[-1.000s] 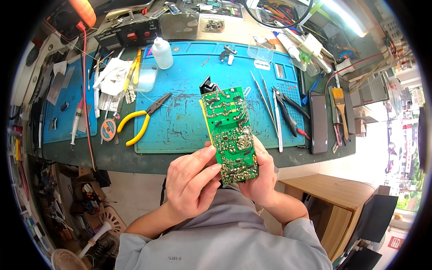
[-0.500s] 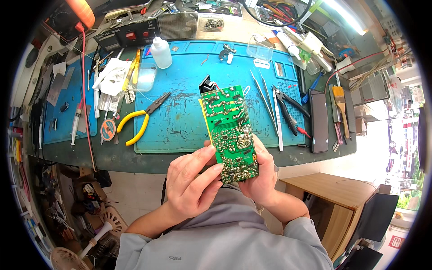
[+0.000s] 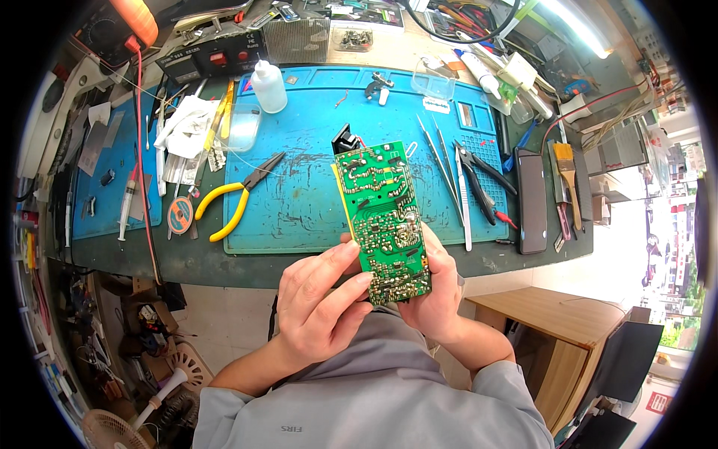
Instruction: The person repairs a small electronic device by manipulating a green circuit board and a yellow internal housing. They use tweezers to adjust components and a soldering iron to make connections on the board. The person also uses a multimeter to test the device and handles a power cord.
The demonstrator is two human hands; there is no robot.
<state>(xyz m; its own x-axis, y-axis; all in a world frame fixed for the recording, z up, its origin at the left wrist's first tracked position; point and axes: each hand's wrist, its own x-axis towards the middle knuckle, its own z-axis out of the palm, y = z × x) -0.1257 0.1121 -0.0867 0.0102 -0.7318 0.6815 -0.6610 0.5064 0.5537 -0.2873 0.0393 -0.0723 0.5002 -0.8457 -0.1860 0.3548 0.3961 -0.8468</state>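
Note:
A green circuit board [image 3: 383, 217] is held up over the front edge of the bench, its soldered side facing me. A black connector [image 3: 345, 140] sticks out at its far left corner, and a yellow strip shows along its left edge. My left hand [image 3: 318, 303] has its fingertips on the board's lower left edge. Around the lower right edge wraps my right hand [image 3: 437, 288], its thumb along the side and its other fingers hidden behind. Yellow-handled pliers [image 3: 243, 196] lie to the left; tweezers [image 3: 441, 168] and black-handled cutters [image 3: 479, 179] lie to the right.
On the blue mat [image 3: 299, 217] stand a white squeeze bottle [image 3: 268, 87] and a clear plastic box [image 3: 244, 127]. A phone [image 3: 532, 202] and a brush [image 3: 565, 176] lie at the right. A solder spool [image 3: 180, 215] and a syringe [image 3: 129, 198] are at the left.

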